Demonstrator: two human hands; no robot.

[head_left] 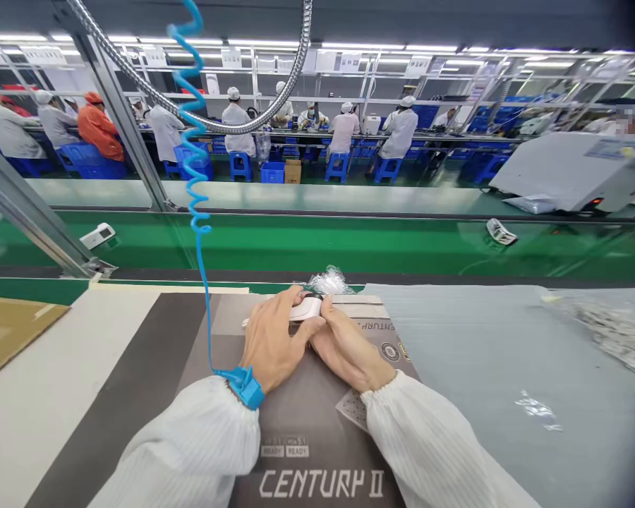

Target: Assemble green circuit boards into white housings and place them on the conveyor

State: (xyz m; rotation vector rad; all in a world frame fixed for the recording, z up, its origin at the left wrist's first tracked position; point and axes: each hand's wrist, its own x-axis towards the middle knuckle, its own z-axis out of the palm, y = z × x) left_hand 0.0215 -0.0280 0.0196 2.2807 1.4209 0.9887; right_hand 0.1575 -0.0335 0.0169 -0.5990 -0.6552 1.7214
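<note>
Both hands close around a small white plastic device (pixel 307 307) with a dark end, over a grey printed cardboard sheet (pixel 317 416). My left hand (pixel 275 339) grips it from the left, thumb along its near side and fingers over its top. From the right, my right hand (pixel 346 346) holds the same device, with its thumb near the dark end. Much of the device is hidden by the fingers. A blue wrist strap (pixel 248 386) with a coiled blue cord (pixel 195 152) is on my left wrist. Crumpled clear plastic (pixel 331 280) lies just beyond the hands.
A green conveyor belt (pixel 296 243) crosses ahead, carrying one white device (pixel 98 235) at left and another white part (pixel 501 231) at right. A clear bag of parts (pixel 614 331) and a plastic scrap (pixel 540 409) lie right. Brown cardboard (pixel 15 331) is left. Several people sit beyond.
</note>
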